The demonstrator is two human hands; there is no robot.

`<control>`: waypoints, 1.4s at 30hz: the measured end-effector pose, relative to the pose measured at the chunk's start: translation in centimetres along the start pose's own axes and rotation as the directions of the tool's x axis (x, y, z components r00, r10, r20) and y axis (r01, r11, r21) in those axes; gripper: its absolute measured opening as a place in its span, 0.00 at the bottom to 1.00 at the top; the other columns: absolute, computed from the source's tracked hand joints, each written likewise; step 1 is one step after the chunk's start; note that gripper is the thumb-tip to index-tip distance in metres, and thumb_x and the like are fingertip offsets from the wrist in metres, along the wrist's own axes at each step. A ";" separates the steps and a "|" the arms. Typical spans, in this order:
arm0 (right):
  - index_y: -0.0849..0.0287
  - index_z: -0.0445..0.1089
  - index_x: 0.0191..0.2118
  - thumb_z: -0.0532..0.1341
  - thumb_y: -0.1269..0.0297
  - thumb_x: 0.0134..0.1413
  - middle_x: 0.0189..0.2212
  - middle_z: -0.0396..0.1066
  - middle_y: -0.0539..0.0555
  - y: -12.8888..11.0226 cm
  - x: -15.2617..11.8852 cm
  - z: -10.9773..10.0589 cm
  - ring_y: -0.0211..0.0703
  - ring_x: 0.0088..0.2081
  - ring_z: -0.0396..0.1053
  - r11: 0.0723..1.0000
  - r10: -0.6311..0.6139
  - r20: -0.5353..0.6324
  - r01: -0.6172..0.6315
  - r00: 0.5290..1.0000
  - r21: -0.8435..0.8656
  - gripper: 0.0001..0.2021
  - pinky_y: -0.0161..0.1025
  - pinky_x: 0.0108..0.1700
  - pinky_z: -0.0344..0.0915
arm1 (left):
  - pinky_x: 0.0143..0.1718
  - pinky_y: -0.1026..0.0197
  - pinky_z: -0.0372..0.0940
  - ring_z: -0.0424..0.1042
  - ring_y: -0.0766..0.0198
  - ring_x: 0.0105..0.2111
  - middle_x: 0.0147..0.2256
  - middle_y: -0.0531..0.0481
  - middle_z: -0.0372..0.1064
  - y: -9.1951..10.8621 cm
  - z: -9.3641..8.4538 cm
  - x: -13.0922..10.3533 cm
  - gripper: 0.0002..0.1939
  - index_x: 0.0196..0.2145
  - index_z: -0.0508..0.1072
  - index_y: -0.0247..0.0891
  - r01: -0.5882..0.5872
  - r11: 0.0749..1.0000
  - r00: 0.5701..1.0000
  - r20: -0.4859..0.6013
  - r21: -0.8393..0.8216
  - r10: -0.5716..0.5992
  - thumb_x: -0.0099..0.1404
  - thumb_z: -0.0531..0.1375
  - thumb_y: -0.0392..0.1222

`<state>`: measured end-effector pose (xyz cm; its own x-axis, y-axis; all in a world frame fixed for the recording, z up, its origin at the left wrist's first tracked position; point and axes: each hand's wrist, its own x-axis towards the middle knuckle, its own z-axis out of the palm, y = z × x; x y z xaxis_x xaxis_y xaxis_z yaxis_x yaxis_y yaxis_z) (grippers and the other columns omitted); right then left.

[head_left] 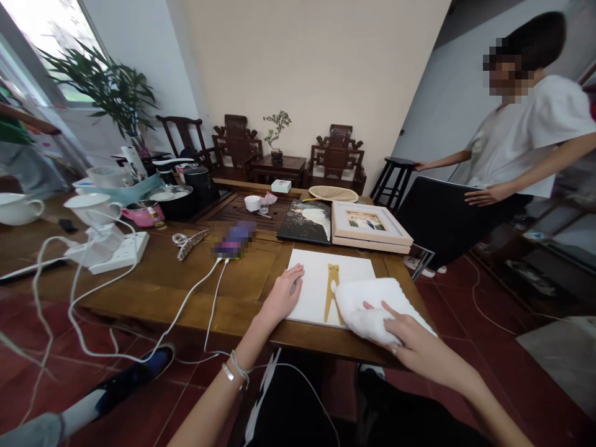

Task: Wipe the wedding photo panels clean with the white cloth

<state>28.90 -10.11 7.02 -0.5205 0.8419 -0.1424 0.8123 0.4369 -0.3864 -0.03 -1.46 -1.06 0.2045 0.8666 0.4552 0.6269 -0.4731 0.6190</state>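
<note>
A white board [310,282] with a tan long-bodied animal picture [332,285] lies near the table's front edge. Along the board's left side rests my left hand [284,295], fingers stretched out on its surface; a small grey patch by the thumb is too small to name. My right hand [403,332] grips a bunched white fluffy towel [372,304]. The towel covers the board's right part and some of the picture, and hangs toward the table's right corner.
Beyond the board are a dark photo panel [305,220] and pink frames [372,226]. Leftward lie a phone [236,239], a hair claw [190,243], a power strip [121,251] with loose cables, and cups [93,207]. At right, a person [535,130] holds a dark panel [433,211].
</note>
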 end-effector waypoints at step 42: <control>0.60 0.66 0.37 0.48 0.75 0.50 0.45 0.68 0.57 0.3 11.8 0.9 0.51 0.54 0.57 0.994 -0.046 -0.400 0.001 0.915 -0.113 0.13 0.55 0.58 0.40 | 0.57 0.47 0.53 0.60 0.57 0.55 0.52 0.41 0.64 0.1 -0.2 0.0 0.17 0.48 0.68 0.35 -0.002 1.000 1.000 0.029 -0.012 0.002 0.63 0.49 0.36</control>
<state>22.72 -0.32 4.41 -0.4091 0.8770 0.2518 0.8364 0.4708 -0.2808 -0.13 -1.60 -0.87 0.2273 0.8699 0.4377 0.6177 -0.4763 0.6258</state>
